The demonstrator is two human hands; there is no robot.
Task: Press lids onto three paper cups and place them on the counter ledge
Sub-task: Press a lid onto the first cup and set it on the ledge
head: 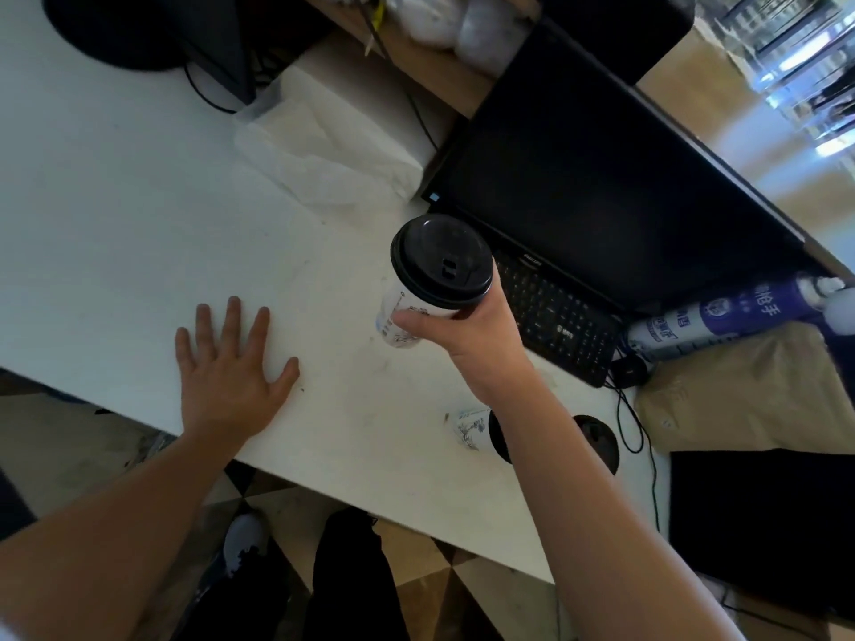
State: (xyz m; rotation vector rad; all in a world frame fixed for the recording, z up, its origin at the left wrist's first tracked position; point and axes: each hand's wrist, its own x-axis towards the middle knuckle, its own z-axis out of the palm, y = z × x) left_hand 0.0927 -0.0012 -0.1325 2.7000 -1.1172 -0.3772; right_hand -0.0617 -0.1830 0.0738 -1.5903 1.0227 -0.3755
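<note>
While the left hand (pixel 231 377) is pressed flat and empty on the white table (pixel 115 224), a lidded paper cup (pixel 416 312) is gripped around its side by the right hand (pixel 467 335) — black lid (pixel 439 261) seated on top. Below that grip, a second cup (pixel 472 432) lies partly hidden behind the forearm — beyond it, a keyboard (pixel 555 316).

The white desk (pixel 115 224) lies bare across its left and middle, save for the left hand (pixel 231 367) flat near the near edge. To the right, the keyboard (pixel 555 316), dark monitor (pixel 601 168) and spray can (pixel 721 316) crowd the way, with a second cup (pixel 472 432) seemingly lying near the edge under the right forearm. At the far side a plastic-wrapped white stack (pixel 333 145) sits before the wooden ledge (pixel 439 71), itself cluttered with pale bags (pixel 453 25).
</note>
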